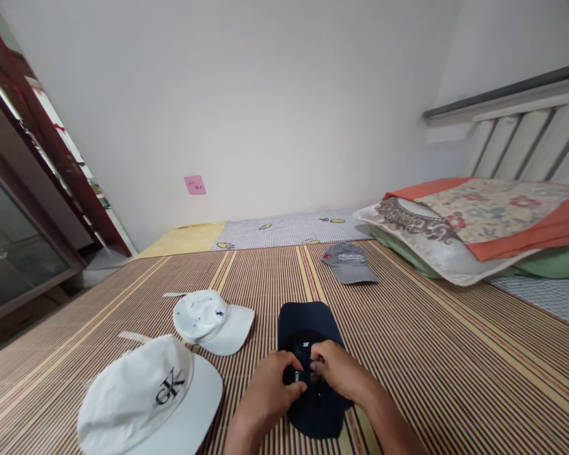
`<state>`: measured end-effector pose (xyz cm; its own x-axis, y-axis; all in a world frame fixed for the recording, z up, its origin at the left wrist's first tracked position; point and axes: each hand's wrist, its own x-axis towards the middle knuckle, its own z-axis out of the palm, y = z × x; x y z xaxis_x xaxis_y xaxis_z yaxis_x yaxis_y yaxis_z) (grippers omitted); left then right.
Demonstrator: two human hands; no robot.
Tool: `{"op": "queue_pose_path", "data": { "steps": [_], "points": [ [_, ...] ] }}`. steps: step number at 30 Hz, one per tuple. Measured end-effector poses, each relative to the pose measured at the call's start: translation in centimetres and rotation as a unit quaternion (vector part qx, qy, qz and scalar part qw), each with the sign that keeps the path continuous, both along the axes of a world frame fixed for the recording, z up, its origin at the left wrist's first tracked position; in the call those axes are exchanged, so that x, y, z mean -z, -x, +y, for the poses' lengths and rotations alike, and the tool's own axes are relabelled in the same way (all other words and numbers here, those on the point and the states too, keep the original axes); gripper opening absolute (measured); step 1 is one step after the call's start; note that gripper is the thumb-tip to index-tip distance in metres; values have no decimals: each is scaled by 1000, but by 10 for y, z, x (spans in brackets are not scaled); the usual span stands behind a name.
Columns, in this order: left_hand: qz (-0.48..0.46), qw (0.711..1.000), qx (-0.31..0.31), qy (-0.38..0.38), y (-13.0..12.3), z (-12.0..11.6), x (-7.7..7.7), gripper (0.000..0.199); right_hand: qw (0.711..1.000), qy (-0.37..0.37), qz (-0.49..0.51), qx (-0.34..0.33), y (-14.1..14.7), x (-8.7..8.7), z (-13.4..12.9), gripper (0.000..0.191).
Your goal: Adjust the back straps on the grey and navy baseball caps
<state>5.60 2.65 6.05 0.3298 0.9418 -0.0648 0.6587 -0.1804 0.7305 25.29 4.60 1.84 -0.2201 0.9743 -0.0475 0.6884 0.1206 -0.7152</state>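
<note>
A dark navy cap [310, 319] lies on the striped mat in front of me, its brim pointing away and its inside partly showing. My left hand [272, 385] is at the cap's left side, thumb and forefinger closed around the strap by a small metal buckle [297, 376]. From the right, my right hand [339, 370] reaches in with bent fingers pinching the strap near its middle. The fingers hide part of the strap. To the left are a white cap with black letters [142, 392] and a smaller white cap [203, 319], each with a loose strap end.
A grey cap [348, 262] lies farther back on the striped mat [265, 272]. Stacked pillows [507, 215] stand at the right by a railed headboard [526, 142]. Behind the mat runs a white wall [265, 114] with a pink switch plate [195, 184].
</note>
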Motion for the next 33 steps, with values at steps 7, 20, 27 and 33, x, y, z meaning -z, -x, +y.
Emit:
{"op": "queue_pose_path", "data": {
  "steps": [7,20,27,33],
  "points": [
    [-50,992,-38,-109,12,7,3,26,999,-25,44,3,-7,-17,-3,15],
    [-138,983,-115,-42,10,31,48,49,987,-30,-59,148,-57,-16,1,34],
    [-100,984,-132,-66,10,39,58,50,986,-35,-86,135,-56,-13,3,8],
    [-153,979,-104,-80,9,39,54,37,985,-48,-70,150,-61,-21,1,13]
  ]
}}
